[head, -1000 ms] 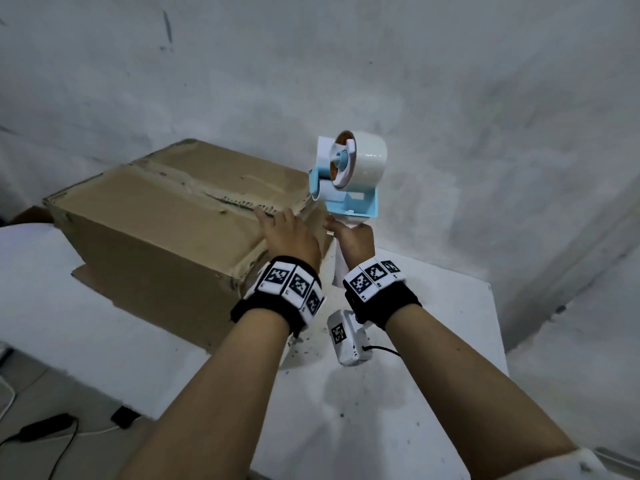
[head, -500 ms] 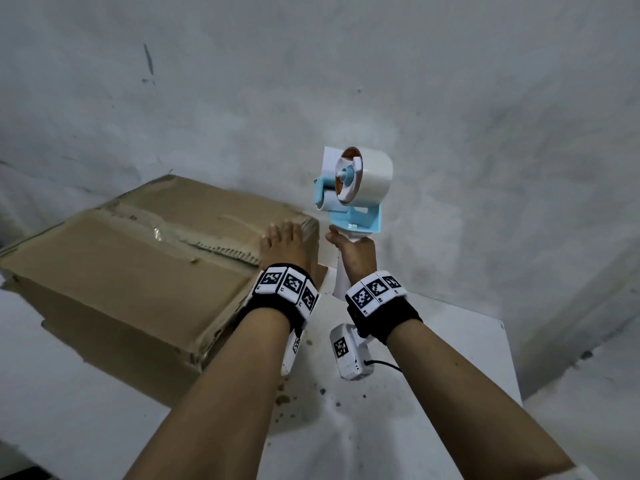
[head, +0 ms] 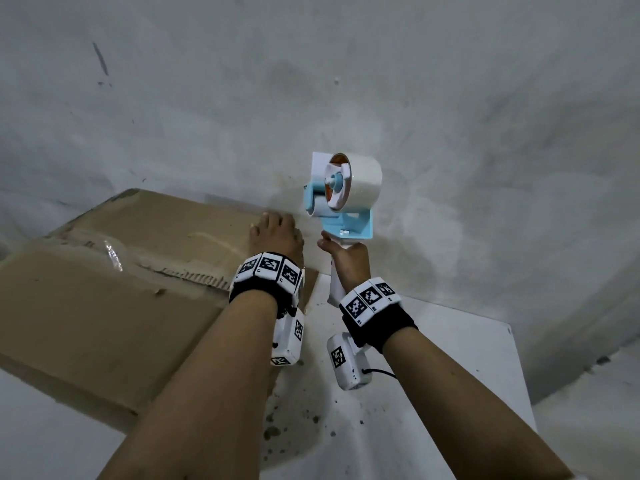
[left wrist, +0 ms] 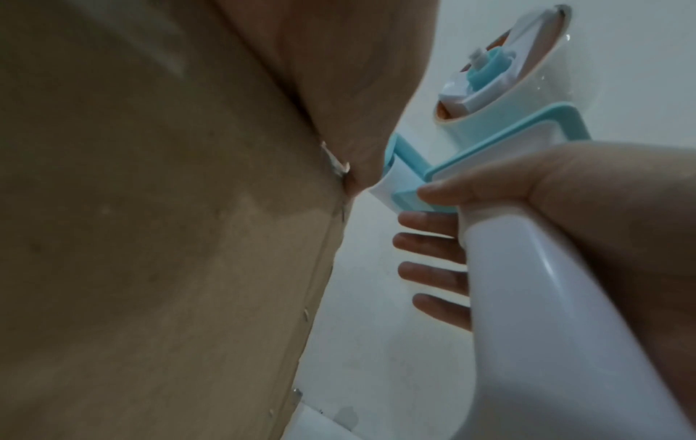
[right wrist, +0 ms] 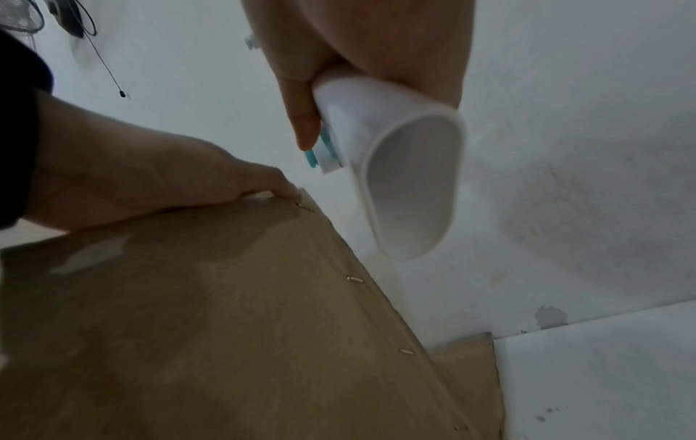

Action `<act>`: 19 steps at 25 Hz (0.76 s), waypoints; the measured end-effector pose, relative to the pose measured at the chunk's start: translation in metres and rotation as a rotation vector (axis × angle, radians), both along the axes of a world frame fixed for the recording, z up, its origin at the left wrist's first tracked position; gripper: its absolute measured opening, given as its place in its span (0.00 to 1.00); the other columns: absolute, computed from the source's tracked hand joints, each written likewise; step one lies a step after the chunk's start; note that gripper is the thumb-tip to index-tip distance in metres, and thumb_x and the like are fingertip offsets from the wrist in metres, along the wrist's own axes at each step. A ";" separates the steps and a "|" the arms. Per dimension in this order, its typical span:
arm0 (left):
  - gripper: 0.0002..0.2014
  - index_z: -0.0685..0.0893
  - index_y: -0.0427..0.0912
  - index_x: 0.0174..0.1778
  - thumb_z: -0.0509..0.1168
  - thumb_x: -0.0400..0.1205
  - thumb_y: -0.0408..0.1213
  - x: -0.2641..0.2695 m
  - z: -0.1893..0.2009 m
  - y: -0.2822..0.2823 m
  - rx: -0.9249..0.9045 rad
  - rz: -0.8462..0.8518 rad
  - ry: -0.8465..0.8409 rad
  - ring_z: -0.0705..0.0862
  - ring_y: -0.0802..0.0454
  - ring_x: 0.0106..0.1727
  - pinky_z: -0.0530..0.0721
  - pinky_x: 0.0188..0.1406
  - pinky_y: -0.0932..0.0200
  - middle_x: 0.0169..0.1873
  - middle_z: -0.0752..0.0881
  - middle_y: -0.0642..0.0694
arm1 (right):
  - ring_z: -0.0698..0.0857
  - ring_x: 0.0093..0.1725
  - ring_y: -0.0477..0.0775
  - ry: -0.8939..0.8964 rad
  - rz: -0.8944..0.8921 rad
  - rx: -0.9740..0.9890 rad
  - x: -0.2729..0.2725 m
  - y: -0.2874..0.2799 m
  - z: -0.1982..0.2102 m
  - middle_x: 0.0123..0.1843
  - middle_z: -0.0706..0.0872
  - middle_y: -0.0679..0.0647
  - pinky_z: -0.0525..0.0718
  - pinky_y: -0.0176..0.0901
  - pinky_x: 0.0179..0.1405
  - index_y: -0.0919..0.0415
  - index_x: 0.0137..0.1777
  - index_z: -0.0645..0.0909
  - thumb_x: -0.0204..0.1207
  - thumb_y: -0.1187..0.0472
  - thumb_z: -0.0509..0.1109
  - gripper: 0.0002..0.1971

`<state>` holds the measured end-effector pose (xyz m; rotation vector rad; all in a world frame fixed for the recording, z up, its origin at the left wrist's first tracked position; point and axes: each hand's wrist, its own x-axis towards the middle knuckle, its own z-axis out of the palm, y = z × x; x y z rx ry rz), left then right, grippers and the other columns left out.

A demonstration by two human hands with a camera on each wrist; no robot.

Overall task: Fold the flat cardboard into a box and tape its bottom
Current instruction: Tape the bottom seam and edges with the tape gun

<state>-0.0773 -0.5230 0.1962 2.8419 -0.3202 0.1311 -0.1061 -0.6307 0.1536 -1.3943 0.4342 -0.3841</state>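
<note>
Head view shows the cardboard box [head: 114, 289] already folded up and lying on the white worktop [head: 433, 375], with its closed bottom flaps facing up. The left hand [head: 275, 233] lies flat on the far right end of the box, its fingers [head: 266, 220] straight and pressing the flaps down near the seam. The right hand [head: 349, 258] has its fingers [left wrist: 429, 241] curled tight round the white handle of the tape dispenser [head: 341, 199] and holds it up in the air, just beside the right end of the box and not touching it. A shiny bit of old tape [head: 112, 254] sits on the seam further left. The folding looks done, so the step now seems to be the start of taping. The next move likely needs the dispenser's front roller brought down onto the box's end at the seam, then pulled along the seam while the left hand keeps the flaps shut. The flaps could spring up if that hand lifts too soon.
</note>
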 end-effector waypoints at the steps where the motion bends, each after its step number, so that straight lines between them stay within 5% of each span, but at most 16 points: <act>1: 0.18 0.72 0.36 0.69 0.52 0.84 0.37 0.003 -0.002 -0.001 0.032 -0.018 0.001 0.63 0.41 0.79 0.60 0.78 0.41 0.73 0.71 0.37 | 0.85 0.54 0.56 -0.003 -0.007 0.004 0.002 0.000 -0.003 0.55 0.89 0.62 0.80 0.54 0.66 0.68 0.55 0.86 0.65 0.70 0.76 0.16; 5: 0.16 0.76 0.43 0.65 0.56 0.82 0.36 0.009 -0.006 -0.003 0.116 -0.087 -0.010 0.66 0.42 0.76 0.61 0.78 0.42 0.69 0.75 0.41 | 0.85 0.54 0.58 -0.023 -0.007 0.060 0.006 0.001 -0.015 0.50 0.88 0.58 0.80 0.56 0.67 0.59 0.45 0.88 0.64 0.72 0.75 0.12; 10: 0.11 0.85 0.51 0.50 0.57 0.81 0.38 0.010 -0.003 -0.003 0.095 -0.098 -0.020 0.69 0.41 0.71 0.62 0.76 0.43 0.60 0.78 0.43 | 0.85 0.53 0.57 0.034 -0.008 0.080 0.008 0.002 -0.022 0.50 0.87 0.58 0.81 0.52 0.64 0.72 0.55 0.85 0.66 0.73 0.74 0.16; 15: 0.17 0.81 0.46 0.61 0.52 0.83 0.46 0.006 -0.005 -0.005 0.074 -0.067 -0.003 0.69 0.40 0.72 0.61 0.77 0.40 0.63 0.77 0.40 | 0.85 0.51 0.58 0.058 -0.009 0.075 0.005 0.007 -0.028 0.50 0.87 0.59 0.82 0.48 0.55 0.67 0.51 0.86 0.66 0.73 0.74 0.12; 19: 0.13 0.83 0.49 0.60 0.61 0.80 0.41 0.009 -0.006 -0.006 0.098 -0.069 -0.038 0.69 0.40 0.72 0.60 0.78 0.40 0.63 0.78 0.41 | 0.84 0.50 0.55 0.049 -0.033 0.074 0.002 0.006 -0.028 0.50 0.87 0.58 0.80 0.45 0.54 0.71 0.56 0.85 0.67 0.73 0.73 0.16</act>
